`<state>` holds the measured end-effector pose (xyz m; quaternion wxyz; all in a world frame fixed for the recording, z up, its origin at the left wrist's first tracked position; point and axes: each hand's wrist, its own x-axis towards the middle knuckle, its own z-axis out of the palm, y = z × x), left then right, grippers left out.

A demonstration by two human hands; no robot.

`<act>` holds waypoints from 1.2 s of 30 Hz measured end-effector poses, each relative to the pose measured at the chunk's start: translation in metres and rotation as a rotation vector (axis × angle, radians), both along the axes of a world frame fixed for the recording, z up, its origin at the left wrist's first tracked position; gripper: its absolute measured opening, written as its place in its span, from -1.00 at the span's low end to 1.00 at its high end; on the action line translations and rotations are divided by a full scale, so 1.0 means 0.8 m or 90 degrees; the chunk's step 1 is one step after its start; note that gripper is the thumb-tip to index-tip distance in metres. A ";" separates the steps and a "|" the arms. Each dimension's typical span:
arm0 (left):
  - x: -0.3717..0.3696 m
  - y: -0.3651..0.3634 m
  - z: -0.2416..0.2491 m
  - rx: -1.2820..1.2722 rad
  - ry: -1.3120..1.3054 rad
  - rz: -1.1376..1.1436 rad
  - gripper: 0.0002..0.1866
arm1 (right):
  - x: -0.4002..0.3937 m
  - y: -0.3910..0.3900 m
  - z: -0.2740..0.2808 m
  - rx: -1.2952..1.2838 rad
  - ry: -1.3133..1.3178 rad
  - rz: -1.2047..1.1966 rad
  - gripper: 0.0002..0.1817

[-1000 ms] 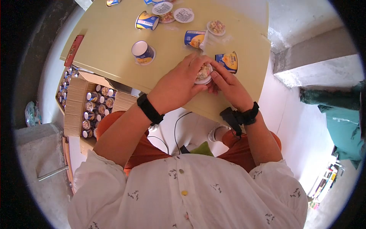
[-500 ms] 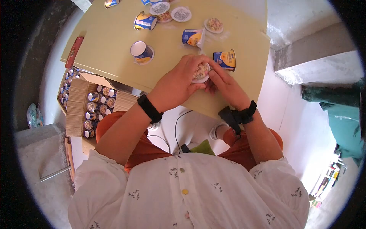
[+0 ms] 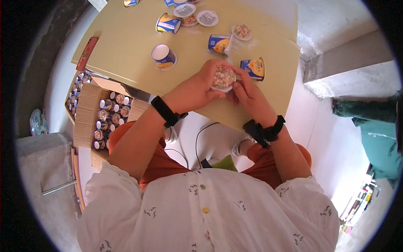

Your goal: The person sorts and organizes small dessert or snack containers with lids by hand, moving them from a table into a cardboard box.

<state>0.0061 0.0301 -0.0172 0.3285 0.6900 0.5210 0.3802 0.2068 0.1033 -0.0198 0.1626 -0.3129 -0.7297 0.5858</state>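
Note:
A clear domed tub (image 3: 223,77) filled with small multicoloured pieces, with a white rim, is held between my two hands above the table's near edge. My left hand (image 3: 202,83) curls round its left side and far edge. From the right, my right hand (image 3: 250,90) grips the rim, its thumb against the edge. Just beyond my right hand lies a blue and yellow cup (image 3: 253,68) on its side. Another such cup (image 3: 218,43) is tipped over further away, by some clear film. To the left, a cup (image 3: 163,57) stands with its white end up.
At the table's far side are a domed tub (image 3: 242,31), a round white printed lid (image 3: 207,18) and a tipped cup (image 3: 168,23). A red long object (image 3: 87,53) lies on the left edge. Below stands an open cardboard box (image 3: 87,115) of cups. A cable (image 3: 197,143) hangs near my legs.
My fingers have shifted round the tub, so more of its dome and contents shows. The table and its things appear slightly further right as the view has turned.

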 end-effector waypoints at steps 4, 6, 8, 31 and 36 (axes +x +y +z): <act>0.009 -0.005 -0.004 0.004 -0.060 0.084 -0.26 | 0.000 -0.004 -0.005 0.028 0.031 -0.026 -0.51; 0.006 -0.003 -0.002 -0.031 -0.054 0.061 -0.25 | 0.000 -0.003 -0.005 0.055 0.041 -0.029 -0.49; 0.005 -0.002 -0.002 -0.063 -0.046 0.041 -0.24 | -0.001 -0.001 -0.001 0.075 -0.015 0.005 -0.48; 0.098 0.003 0.027 0.225 0.289 -0.182 -0.12 | -0.006 0.016 -0.048 0.705 0.090 0.036 -0.46; 0.088 0.006 0.017 0.274 0.373 -0.103 -0.09 | -0.002 0.014 -0.049 0.552 0.075 0.034 -0.47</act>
